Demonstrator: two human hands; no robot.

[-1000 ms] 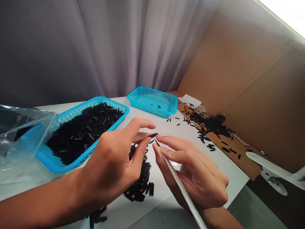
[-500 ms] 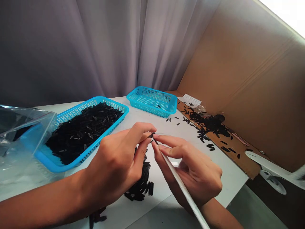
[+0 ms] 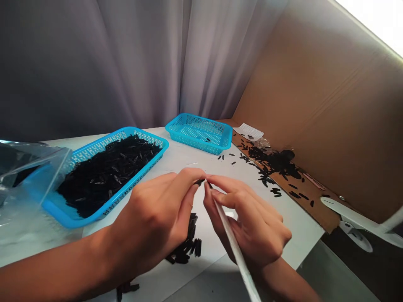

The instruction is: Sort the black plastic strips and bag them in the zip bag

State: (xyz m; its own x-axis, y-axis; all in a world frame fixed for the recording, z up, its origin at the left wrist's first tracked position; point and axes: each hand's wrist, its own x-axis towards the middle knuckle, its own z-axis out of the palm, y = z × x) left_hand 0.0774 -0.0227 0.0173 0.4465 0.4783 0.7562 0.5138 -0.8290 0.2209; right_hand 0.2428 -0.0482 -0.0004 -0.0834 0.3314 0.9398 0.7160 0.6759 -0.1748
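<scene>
My left hand point(image 3: 159, 207) pinches a small, narrow black piece point(image 3: 199, 182) between thumb and forefinger. Close against those fingertips is my right hand point(image 3: 252, 222), closed around a long, thin pale stick-like tool point(image 3: 236, 249) with a dark tip. The tip meets or nearly meets the left fingertips; exact contact is hidden by the fingers. Below my left hand lies a heap of similar black strips point(image 3: 185, 249) on the white tabletop point(image 3: 217, 256), partly covered by that hand.
At left, a blue basket point(image 3: 71, 222) holds many black strips, with a clear plastic bag point(image 3: 25, 205) beside it. Another blue basket point(image 3: 198, 144) stands behind, with a few dark bits inside. Strips lie scattered along the cardboard wall point(image 3: 324, 113). A white metal arm point(image 3: 352, 214) is at right.
The view has shifted slightly. Both hands stay together at the fingertips; the black piece sits lower and more hidden in the left pinch, and the tool's rear end has swung leftward.
</scene>
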